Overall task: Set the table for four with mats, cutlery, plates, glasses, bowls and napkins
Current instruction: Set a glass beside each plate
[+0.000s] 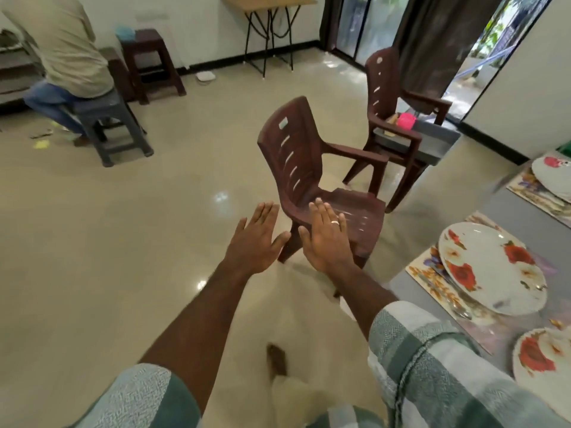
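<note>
Reaching: both hands are stretched forward over the glossy beige floor (123,242), backs up, side by side and a little apart.
Left hand (258,239): fingers straight and spread, holding nothing.
Right hand (326,239): fingers straight and together, a silver ring (334,223) on one finger, holding nothing; it lies in front of the near chair, and whether it touches it cannot be told.
Sleeves: pale green and white checked cloth, cut off by the bottom edge.
Near chair: a dark brown plastic armchair with a slatted back (306,168) stands just beyond the hands; its near legs are partly hidden behind the hands.
Far chair: a second brown plastic armchair (389,97) stands behind it, with a grey bin (432,140) on its seat holding something pink (405,121) that is too small to name.
Bench: a grey bench (509,217) at the right edge, mostly out of view.
Mats and plates: a floral place mat (432,282) carries a white plate with red flowers (491,267), with blurred cutlery (460,307) beside the plate; a second plate (543,356) and a third (553,177) are cut off by the frame.
Far left: a seated person (61,50) on a grey stool (102,118), head out of view.
</note>
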The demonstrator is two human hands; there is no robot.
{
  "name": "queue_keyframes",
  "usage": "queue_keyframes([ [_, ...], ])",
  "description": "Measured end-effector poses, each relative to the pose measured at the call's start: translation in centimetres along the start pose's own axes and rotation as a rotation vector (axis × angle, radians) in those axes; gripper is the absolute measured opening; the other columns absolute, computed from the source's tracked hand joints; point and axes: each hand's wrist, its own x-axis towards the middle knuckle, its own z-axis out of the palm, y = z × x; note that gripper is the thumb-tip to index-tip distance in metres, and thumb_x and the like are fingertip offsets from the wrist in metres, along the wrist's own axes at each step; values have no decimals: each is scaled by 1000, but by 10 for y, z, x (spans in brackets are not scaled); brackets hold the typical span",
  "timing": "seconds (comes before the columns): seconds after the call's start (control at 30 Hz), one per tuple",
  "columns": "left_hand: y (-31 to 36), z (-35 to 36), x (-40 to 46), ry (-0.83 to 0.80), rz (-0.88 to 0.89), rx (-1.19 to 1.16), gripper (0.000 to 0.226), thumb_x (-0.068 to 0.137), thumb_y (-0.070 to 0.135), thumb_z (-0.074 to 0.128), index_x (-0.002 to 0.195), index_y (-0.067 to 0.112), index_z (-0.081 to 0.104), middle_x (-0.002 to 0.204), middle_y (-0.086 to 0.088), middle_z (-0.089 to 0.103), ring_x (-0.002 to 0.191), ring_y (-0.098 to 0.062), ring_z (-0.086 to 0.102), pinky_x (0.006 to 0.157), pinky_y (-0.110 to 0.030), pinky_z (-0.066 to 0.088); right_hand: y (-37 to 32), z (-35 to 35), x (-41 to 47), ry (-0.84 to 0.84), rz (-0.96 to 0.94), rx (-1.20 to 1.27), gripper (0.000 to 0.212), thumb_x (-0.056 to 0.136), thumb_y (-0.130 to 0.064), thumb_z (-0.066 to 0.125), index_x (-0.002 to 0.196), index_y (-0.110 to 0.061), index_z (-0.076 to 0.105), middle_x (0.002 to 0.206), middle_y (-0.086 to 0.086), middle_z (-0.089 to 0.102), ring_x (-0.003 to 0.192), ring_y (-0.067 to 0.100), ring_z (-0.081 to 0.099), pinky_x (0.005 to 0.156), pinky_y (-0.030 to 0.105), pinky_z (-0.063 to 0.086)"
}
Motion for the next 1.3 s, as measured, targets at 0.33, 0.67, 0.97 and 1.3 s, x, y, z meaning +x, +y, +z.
queue_keyframes([
  [0.33,-141,-96,246,-39,19,73,74,104,58,27,161,22,-3,169,5,-6,154,-11,-10,125,-48,7,-51,51,294,66,57,39,60,105,-46,30,157,-17,23,166,5,19,154,24,13,124,54,10],
  [0.67,-244,-151,488,-66,152,65,74,104,57,28,161,21,-1,169,3,-3,155,-11,-8,124,-44,7,-66,75,528,116,172,8,56,104,-41,34,154,-17,25,164,5,24,154,22,16,124,53,14],
  [0.97,-338,-178,714,-194,377,101,75,104,58,26,161,21,-3,169,4,-5,154,-10,-10,125,-43,2,-60,111,723,67,420,-83,59,106,-45,31,156,-17,22,166,6,19,153,26,16,123,55,12],
  [1.3,-320,-180,949,-298,648,69,74,104,58,26,161,20,-2,169,3,-3,155,-12,-8,125,-45,2,3,102,892,194,678,-76,55,105,-42,35,153,-15,28,163,7,26,152,26,18,122,56,12],
])
